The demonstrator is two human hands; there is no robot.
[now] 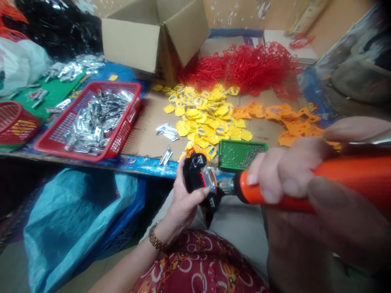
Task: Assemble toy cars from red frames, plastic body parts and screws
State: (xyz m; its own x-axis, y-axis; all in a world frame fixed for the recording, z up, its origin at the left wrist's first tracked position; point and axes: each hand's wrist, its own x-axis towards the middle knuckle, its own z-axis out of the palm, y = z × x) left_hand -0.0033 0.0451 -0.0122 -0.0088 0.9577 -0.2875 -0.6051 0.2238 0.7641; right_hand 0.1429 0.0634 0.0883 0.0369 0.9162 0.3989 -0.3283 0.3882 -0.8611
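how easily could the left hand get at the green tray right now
Probably yes: the left hand sits close to the green tray with nothing else between, but it holds a black device against the orange-handled screwdriver, so it would likely have to let go first.

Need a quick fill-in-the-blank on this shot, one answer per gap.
The left hand holds a mostly ____ object.
The right hand grips a tool with an ____ handle.
The red basket on the bench is full of ____ pieces.
A small ____ tray sits just beyond the hands.

Missing words: black; orange; silver; green.
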